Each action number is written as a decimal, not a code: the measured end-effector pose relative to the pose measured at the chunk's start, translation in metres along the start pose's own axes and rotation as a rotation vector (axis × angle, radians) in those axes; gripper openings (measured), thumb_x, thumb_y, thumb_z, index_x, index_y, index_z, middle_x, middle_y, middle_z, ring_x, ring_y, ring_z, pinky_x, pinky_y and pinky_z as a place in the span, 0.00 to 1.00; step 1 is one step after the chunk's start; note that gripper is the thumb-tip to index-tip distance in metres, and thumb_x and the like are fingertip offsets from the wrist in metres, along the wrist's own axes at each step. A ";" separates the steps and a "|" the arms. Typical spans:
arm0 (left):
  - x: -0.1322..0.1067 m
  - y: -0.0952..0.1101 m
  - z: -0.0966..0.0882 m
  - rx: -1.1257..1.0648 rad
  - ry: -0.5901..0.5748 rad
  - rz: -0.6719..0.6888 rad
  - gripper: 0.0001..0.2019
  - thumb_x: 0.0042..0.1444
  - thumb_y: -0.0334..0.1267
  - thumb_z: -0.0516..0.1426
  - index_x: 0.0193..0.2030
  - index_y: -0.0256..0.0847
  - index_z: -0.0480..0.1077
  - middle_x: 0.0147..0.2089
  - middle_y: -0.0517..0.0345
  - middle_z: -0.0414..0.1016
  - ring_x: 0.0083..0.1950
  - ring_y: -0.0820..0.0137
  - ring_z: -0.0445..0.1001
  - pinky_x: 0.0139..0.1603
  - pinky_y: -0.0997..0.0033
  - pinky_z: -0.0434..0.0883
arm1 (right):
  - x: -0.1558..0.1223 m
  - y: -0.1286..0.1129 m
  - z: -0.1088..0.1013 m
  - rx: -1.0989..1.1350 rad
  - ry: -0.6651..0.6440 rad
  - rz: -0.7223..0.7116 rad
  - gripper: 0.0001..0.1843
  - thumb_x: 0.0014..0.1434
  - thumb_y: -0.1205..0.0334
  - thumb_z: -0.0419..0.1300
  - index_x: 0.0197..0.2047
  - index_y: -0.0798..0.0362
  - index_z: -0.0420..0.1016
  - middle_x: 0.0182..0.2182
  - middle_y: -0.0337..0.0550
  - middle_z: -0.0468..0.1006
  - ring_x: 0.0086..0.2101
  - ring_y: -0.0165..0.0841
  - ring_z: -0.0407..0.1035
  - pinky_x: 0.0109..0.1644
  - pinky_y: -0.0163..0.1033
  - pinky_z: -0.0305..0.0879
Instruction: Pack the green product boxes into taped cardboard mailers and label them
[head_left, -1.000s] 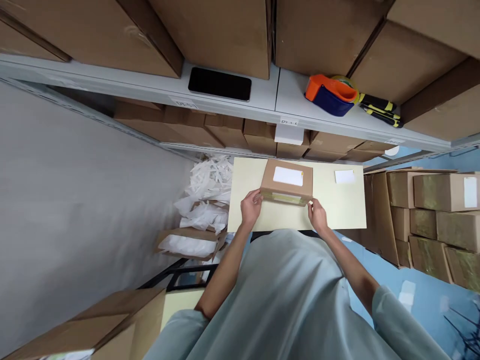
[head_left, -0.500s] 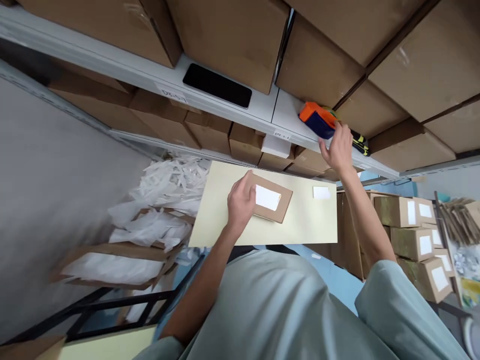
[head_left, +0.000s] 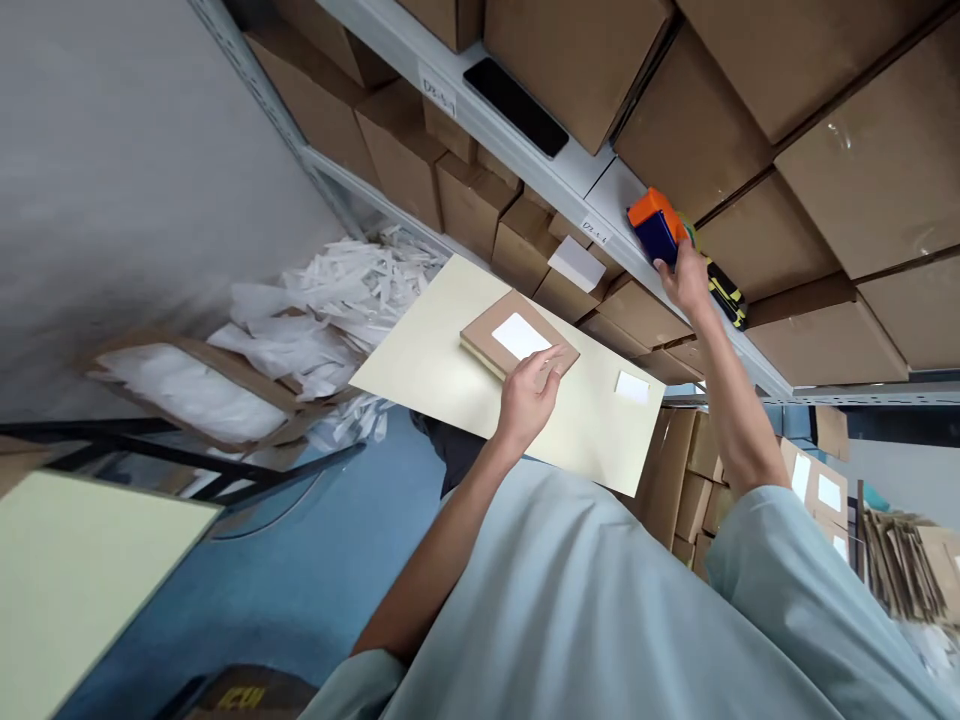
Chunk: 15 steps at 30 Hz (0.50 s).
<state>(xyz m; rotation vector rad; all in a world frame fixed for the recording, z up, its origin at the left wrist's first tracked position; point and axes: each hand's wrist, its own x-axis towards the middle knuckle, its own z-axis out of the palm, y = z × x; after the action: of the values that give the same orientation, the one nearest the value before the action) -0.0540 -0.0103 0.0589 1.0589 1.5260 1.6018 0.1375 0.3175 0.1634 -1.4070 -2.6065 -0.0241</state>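
Observation:
My right hand [head_left: 686, 280] is at the shelf edge, thumb and fingers closed around an orange and dark blue tape dispenser [head_left: 652, 228]. Part of its tape roll shows behind the fingers. Below, a small flat cardboard box [head_left: 484, 340] with a white label [head_left: 519, 336] lies on the pale yellow table [head_left: 420, 350]. My left hand [head_left: 529, 398] rests on the box's near right part, its fingers stretched over the top and slightly apart. Beside the right hand on the shelf lies a black and yellow tool [head_left: 724, 290], perhaps a box cutter.
Large cartons [head_left: 694, 130] fill the shelf [head_left: 525, 140] above, where a black phone [head_left: 516, 105] lies near the edge. A white card [head_left: 632, 387] is at the table's right end. White packing material [head_left: 337, 300] piles up at the left; another pale tabletop [head_left: 97, 580] is lower left.
My right hand has closed on the tape dispenser. My left hand has shifted from the box's left end to its near right side, and the box appears turned. The view has rotated.

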 end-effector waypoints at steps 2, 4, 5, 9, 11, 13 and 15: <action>-0.013 0.001 0.012 -0.057 0.044 -0.018 0.16 0.76 0.38 0.59 0.65 0.45 0.80 0.64 0.49 0.87 0.66 0.58 0.85 0.73 0.52 0.81 | -0.042 -0.036 0.004 0.253 0.026 -0.001 0.37 0.78 0.32 0.55 0.68 0.58 0.71 0.59 0.65 0.81 0.60 0.57 0.75 0.67 0.67 0.72; -0.025 0.003 0.023 -0.079 0.107 -0.011 0.16 0.76 0.42 0.60 0.66 0.44 0.79 0.63 0.48 0.86 0.62 0.60 0.87 0.69 0.55 0.84 | -0.097 -0.080 0.013 0.593 0.012 0.026 0.37 0.74 0.27 0.59 0.64 0.54 0.73 0.55 0.57 0.84 0.55 0.51 0.78 0.64 0.60 0.77; -0.031 0.005 0.026 -0.071 0.140 0.005 0.16 0.76 0.44 0.62 0.66 0.45 0.79 0.62 0.48 0.86 0.59 0.61 0.87 0.66 0.57 0.85 | -0.126 -0.102 0.019 0.770 -0.035 0.044 0.37 0.72 0.26 0.62 0.62 0.52 0.75 0.53 0.55 0.85 0.53 0.49 0.79 0.63 0.58 0.78; -0.060 0.016 0.029 0.043 0.259 0.090 0.14 0.74 0.48 0.66 0.61 0.47 0.80 0.54 0.52 0.84 0.52 0.65 0.87 0.58 0.63 0.87 | -0.224 -0.167 0.031 1.233 -0.223 0.179 0.35 0.68 0.27 0.67 0.59 0.49 0.77 0.51 0.49 0.87 0.52 0.46 0.82 0.64 0.54 0.79; -0.077 0.025 0.024 0.082 0.268 0.125 0.12 0.75 0.47 0.65 0.60 0.48 0.81 0.52 0.53 0.83 0.51 0.66 0.87 0.57 0.64 0.87 | -0.251 -0.183 0.026 1.275 -0.208 0.229 0.35 0.66 0.27 0.70 0.60 0.47 0.77 0.53 0.49 0.87 0.53 0.46 0.82 0.66 0.54 0.79; -0.092 0.033 0.018 0.097 0.245 0.156 0.12 0.76 0.45 0.64 0.61 0.49 0.82 0.54 0.53 0.84 0.52 0.65 0.87 0.58 0.64 0.87 | -0.265 -0.191 0.015 1.298 -0.187 0.255 0.37 0.65 0.27 0.72 0.63 0.45 0.77 0.56 0.49 0.87 0.56 0.46 0.81 0.67 0.55 0.80; -0.103 0.041 0.012 0.108 0.213 0.176 0.12 0.76 0.44 0.64 0.62 0.51 0.83 0.54 0.52 0.85 0.54 0.64 0.87 0.60 0.63 0.87 | -0.272 -0.194 0.002 1.352 -0.217 0.269 0.37 0.66 0.27 0.71 0.66 0.43 0.76 0.58 0.49 0.87 0.58 0.47 0.82 0.67 0.57 0.81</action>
<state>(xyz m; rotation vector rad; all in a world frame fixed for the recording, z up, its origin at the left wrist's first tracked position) 0.0047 -0.1004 0.0888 1.1371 1.7161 1.8186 0.1219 -0.0151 0.1307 -1.1179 -1.6843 1.6052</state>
